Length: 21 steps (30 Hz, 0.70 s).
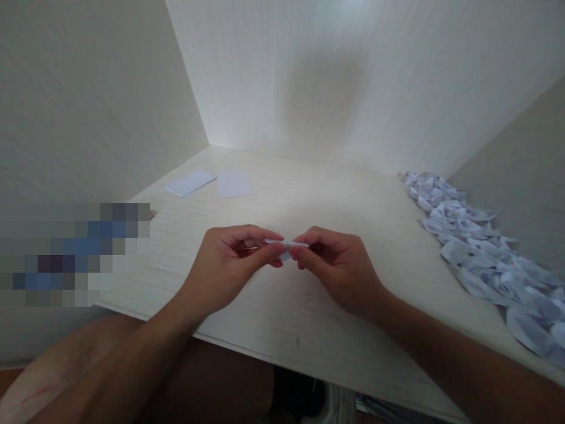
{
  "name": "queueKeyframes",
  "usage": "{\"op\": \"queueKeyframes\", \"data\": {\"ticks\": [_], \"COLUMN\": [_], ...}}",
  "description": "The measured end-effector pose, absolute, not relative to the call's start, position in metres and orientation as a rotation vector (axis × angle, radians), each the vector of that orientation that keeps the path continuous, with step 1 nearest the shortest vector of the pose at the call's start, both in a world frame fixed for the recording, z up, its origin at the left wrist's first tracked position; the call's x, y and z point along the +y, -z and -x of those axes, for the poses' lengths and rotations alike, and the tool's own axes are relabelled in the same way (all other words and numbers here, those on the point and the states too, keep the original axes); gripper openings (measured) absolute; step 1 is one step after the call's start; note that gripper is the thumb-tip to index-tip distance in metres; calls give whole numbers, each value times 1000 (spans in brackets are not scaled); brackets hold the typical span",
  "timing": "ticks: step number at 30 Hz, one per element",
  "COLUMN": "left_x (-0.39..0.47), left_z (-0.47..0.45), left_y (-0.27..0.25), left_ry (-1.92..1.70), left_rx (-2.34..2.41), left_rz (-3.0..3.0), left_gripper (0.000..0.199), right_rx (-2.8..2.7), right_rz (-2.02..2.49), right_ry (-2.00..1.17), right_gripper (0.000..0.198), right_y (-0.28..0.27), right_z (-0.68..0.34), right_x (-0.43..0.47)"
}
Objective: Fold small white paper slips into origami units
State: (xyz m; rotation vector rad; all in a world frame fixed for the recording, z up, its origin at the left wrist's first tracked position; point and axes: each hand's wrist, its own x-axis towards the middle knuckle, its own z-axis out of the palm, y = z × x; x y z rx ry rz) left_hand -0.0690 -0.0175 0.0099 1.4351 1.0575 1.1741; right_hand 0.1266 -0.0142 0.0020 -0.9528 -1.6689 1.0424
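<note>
A small piece of folded white paper (286, 254) is held up over the middle of the table, its flat upper edge toward the wall and a pointed part facing down. My left hand (236, 253) pinches its left side between thumb and fingers. On the right side, my right hand (338, 259) grips it the same way, and the two thumbs almost meet at the centre. Fingertips cover much of the paper, so its full shape is hidden.
A stack of white paper sheets (190, 183) and a squarish sheet (233, 184) lie at the back left of the pale table (273, 318). Along the right side stretches a long heap of folded white paper pieces (472, 247). Walls (282, 88) rise behind and at both sides.
</note>
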Motion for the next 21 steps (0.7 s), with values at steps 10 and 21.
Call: {"op": "queueKeyframes", "data": {"ticks": [10,21], "left_x": [-14,-8], "left_z": [71,77], "left_y": [-5,2], "left_ry": [-966,-890], "left_rx": [998,982], "left_rz": [-1390,-1308], "left_gripper": [7,18], "right_rx": [-1760,-1741], "right_rz": [1073,1137], "right_ry": [-1151,-1331], "right_gripper": [18,24], "right_y": [-8,-12], "right_z": [-129,-132], "right_x": [-14,-9]}}
